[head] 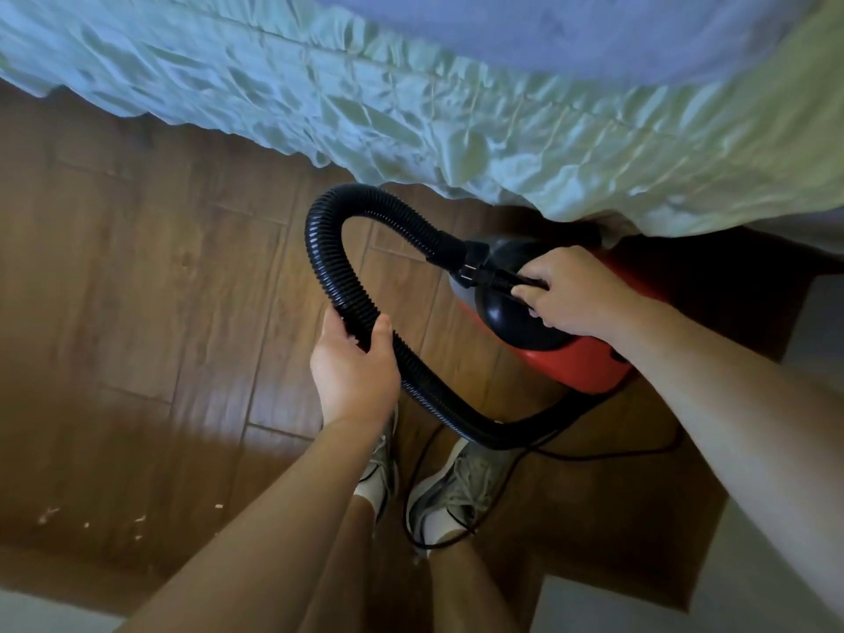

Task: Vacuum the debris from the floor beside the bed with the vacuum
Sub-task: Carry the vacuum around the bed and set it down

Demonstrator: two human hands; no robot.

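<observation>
A red and black canister vacuum [580, 358] is held up beside the bed [456, 107], at the right of the view. My right hand [566, 290] grips the black handle on top of its body. A ribbed black hose [329, 253] loops from the vacuum's front up and round to the left, then down past my feet. My left hand [354, 363] holds this hose partway along, thumb and fingers wrapped round it. Small pale debris bits [91, 518] lie scattered on the wooden floor [137, 267] at the lower left. The hose's nozzle end is hidden.
A pale ruffled bed skirt [502, 143] hangs down along the top. The vacuum's black power cord [607, 456] trails over the floor around my two sneakers [456, 491]. A white surface edges the bottom right corner.
</observation>
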